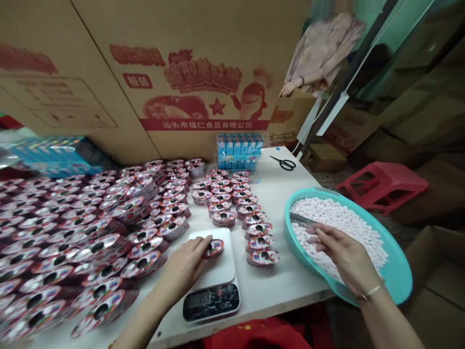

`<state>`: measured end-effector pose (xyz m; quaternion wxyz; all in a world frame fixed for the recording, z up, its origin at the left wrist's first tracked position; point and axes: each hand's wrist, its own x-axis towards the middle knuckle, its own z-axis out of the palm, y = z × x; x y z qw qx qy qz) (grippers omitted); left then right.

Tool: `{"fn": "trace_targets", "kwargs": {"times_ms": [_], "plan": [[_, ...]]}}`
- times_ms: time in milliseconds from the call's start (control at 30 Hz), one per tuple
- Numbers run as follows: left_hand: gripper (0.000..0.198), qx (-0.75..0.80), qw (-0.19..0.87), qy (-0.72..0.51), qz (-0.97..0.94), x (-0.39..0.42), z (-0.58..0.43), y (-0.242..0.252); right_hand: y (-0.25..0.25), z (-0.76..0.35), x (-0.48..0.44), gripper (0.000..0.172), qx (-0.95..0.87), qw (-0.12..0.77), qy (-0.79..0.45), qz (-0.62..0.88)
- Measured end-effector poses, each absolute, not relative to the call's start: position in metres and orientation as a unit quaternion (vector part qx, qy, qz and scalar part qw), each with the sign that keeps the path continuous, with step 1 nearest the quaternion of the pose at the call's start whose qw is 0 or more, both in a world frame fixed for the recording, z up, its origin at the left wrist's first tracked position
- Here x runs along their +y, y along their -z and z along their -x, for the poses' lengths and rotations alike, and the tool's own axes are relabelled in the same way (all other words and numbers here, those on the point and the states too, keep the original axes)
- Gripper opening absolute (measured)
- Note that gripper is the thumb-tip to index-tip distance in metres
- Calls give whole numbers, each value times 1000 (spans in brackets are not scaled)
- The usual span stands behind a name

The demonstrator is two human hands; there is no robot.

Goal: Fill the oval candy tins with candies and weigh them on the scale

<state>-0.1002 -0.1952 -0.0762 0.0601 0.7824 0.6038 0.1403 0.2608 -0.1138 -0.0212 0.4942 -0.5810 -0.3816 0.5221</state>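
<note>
At six o'clock in the head view, the oval container (pixel 217 247) on the white scale (pixel 222 271) is gripped at its nine o'clock end by the left hand (pixel 187 262), fingers nearly closed; it could be tipped, or the weight misread, should the fingers bear down. At four o'clock, a slim grey tool (pixel 301 218) is pinched in the right hand (pixel 349 256); pellets (pixel 348 224) could be spilled if it is tilted. The container is glossy and printed, the pellets rounded and white, the basin (pixel 399 281) smooth turquoise plastic.

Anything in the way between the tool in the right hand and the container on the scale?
Yes: the teal basin's left rim, then the column of small containers on the table between basin and scale. Above them, nothing visible blocks the way.
</note>
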Motion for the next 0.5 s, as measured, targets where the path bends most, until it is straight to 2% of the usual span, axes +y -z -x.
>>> {"fn": "trace_targets", "kwargs": {"times_ms": [133,233,333,500], "plan": [[32,593,82,-178,-781,-169,111,39,41,-276,-125,44,-403,518,-434,617],[42,635,-9,-224,-739,-120,135,1,52,-278,-128,41,-429,540,-364,626],[42,676,-68,-205,-705,-52,160,-21,61,-279,-131,43,-445,513,-334,654],[39,741,-29,-94,-664,40,178,-10,72,-281,-135,43,-458,477,-320,679]]}}
